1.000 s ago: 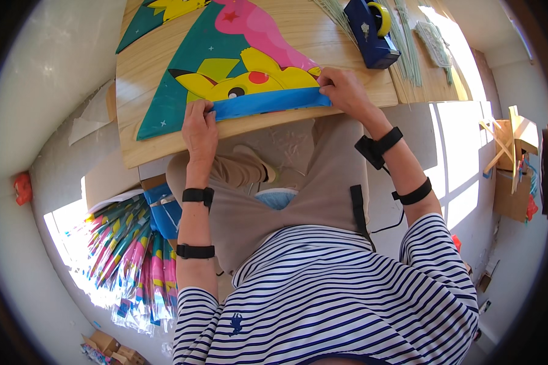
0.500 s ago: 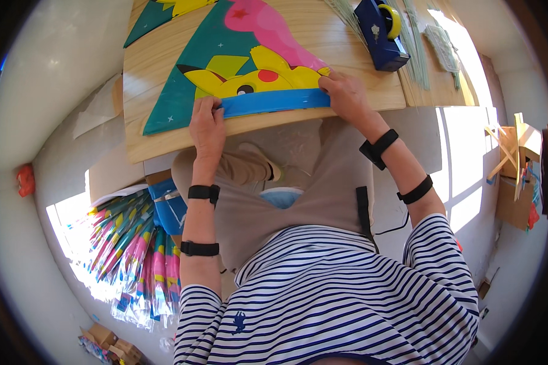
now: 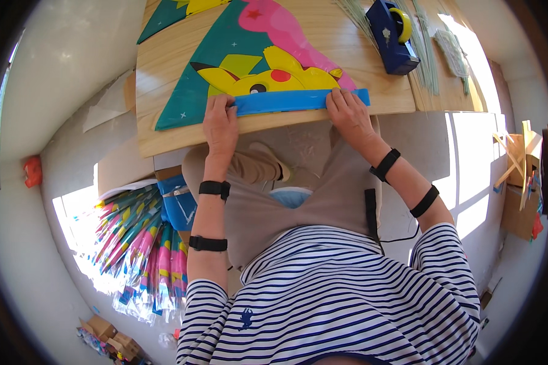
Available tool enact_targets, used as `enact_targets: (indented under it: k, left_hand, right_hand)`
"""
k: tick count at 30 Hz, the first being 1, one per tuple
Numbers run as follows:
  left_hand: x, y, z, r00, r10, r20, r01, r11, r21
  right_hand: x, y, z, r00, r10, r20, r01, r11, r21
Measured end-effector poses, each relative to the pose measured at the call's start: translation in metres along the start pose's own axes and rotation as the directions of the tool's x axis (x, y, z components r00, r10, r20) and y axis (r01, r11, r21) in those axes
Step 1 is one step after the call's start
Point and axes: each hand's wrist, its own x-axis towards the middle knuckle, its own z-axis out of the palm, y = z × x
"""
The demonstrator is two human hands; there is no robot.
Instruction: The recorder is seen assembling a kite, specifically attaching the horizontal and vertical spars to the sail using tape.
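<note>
The left grip [image 3: 220, 125] is closed on the left end of the blue strip [image 3: 286, 101]. The right grip [image 3: 351, 115] has its fingers curled on the strip near its right end, and a bit of blue sticks out past them. I cannot tell if those fingers pinch it or just press on it. The strip runs along the near edge of the shiny green and pink sheet [image 3: 243, 48], which lies on the near part of the bench [image 3: 329, 30].

To do this well, I think both grips should pull softly and evenly, so the strip stays straight. Fingers could rub along it to make it flat. Too hard a tug might wrinkle the sheet.

On the far right is a dark blue tape holder [image 3: 386, 39] with a yellow roll. Thin pale sticks [image 3: 426, 55] and a clear box [image 3: 452, 55] lie to its right. A second sheet [image 3: 162, 21] lies at the far left. Nothing seems to block the grips, but the tape holder could get bumped if the sheet swings right. Bright wrapped bundles [image 3: 128, 237] lie low on the left, by a blue packet [image 3: 179, 201].
</note>
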Motion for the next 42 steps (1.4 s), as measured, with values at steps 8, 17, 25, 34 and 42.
enact_targets:
  k: [8,17,25,34,42]
  left_hand:
    - [0.001,-0.004,-0.006,0.999,-0.052,-0.001,0.052,0.998,-0.041]
    - [0.006,-0.013,-0.014,0.994,-0.113,0.008,0.113,0.99,-0.082]
    - [0.009,-0.014,-0.018,0.993,-0.117,0.011,0.117,0.992,-0.055]
    - [0.015,-0.013,-0.009,0.979,-0.194,-0.056,0.197,0.98,0.04]
    - [0.015,-0.019,-0.008,0.974,-0.21,-0.087,0.207,0.978,-0.038]
  right_hand:
    - [-0.02,-0.024,-0.021,0.989,0.106,0.099,-0.126,0.967,0.221]
    - [-0.023,-0.025,-0.018,0.983,0.116,0.14,-0.148,0.958,0.246]
    - [-0.023,-0.024,-0.019,0.983,0.112,0.148,-0.146,0.959,0.243]
    - [-0.024,-0.025,-0.018,0.983,0.111,0.147,-0.145,0.959,0.243]
    - [-0.023,-0.025,-0.021,0.984,0.104,0.142,-0.137,0.961,0.242]
